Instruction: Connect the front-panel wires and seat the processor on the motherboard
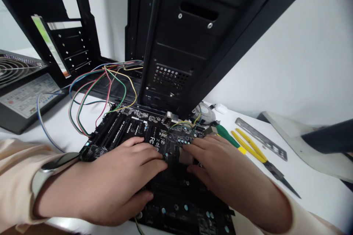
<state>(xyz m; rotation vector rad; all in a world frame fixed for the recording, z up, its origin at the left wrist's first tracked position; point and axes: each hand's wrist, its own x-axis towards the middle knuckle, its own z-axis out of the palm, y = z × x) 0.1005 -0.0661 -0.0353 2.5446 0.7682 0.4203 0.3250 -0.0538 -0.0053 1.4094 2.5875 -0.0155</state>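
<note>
The head view faces forward and down, near the motherboard [172,178].

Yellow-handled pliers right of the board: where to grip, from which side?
Probably across both yellow handles just behind the pivot, from above: the pliers lie flat, handles converging there, nose tapering to a point. A green tool handle crowds their left side.

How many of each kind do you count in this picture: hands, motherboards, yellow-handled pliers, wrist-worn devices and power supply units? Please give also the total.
Hands: 2 (left hand, right hand)
Motherboard: 1
Yellow-handled pliers: 1
Wrist-worn device: 1
Power supply unit: 1
Total: 6
</note>
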